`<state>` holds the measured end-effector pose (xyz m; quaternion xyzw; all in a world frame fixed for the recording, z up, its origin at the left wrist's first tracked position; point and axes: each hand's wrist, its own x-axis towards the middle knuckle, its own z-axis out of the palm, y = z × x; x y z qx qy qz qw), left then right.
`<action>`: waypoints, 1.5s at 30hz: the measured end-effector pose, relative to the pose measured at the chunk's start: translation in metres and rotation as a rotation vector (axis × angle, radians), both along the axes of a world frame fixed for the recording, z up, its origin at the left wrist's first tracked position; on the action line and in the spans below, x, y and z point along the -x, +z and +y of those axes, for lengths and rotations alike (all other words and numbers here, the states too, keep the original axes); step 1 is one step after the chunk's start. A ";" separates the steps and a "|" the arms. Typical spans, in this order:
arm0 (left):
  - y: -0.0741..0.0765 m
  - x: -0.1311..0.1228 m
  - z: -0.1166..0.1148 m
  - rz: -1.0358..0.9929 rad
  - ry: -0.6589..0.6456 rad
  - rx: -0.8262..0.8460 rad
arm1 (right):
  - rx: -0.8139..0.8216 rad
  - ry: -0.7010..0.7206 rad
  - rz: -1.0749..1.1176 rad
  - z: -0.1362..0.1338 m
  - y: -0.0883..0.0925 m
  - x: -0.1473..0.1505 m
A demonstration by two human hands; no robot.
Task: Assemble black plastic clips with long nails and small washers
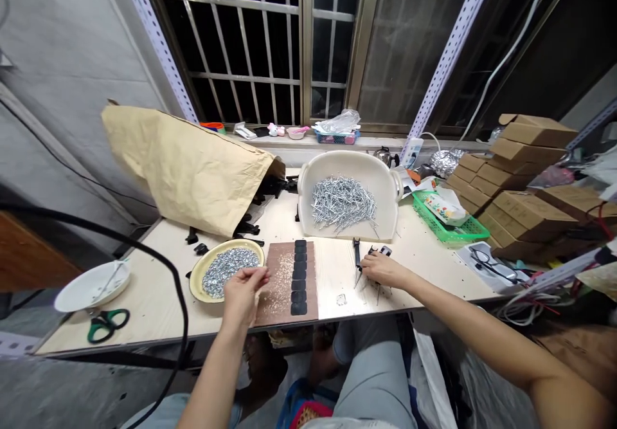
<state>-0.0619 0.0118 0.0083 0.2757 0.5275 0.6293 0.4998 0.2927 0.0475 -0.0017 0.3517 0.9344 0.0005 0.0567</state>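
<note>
Pinching: left hand (241, 291), fingertips together at the brown board (312, 284)'s left edge; anything held, cannot tell. Right hand (383, 268) is curling over black fittings (357, 252) right of the board, grip unclear; light, steady handling is probably serving best. Yellow bowl (195, 284) is holding small metal pieces (226, 268); white tub (347, 164), metal pins (343, 202).

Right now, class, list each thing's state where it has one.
Left hand: fingertips pinched together
Right hand: over black parts, grip unclear
Paper bag: on its side, mouth open
Yellow bowl: filled with metal pieces
White basin: partly filled with metal pins
Black pads: lined up on brown board
Scissors: handles spread
Cardboard boxes: stacked
</note>
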 end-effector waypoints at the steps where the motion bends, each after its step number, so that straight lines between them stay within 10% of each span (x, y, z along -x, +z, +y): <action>1: 0.000 -0.010 -0.003 -0.101 -0.039 -0.002 | -0.016 -0.013 0.062 0.000 0.005 0.003; 12: -0.014 -0.078 -0.024 -0.548 -0.178 -0.090 | -0.080 -0.091 0.625 -0.052 0.053 0.116; 24: -0.009 -0.076 -0.032 -0.267 -0.075 -0.222 | -0.159 -0.130 0.536 -0.059 0.048 0.126; 31: -0.010 -0.069 -0.034 -0.174 -0.096 -0.269 | 0.128 -0.138 0.828 -0.056 0.044 0.127; 45: -0.027 -0.040 -0.032 0.107 -0.026 -0.102 | 0.436 -0.441 0.887 0.061 -0.009 0.140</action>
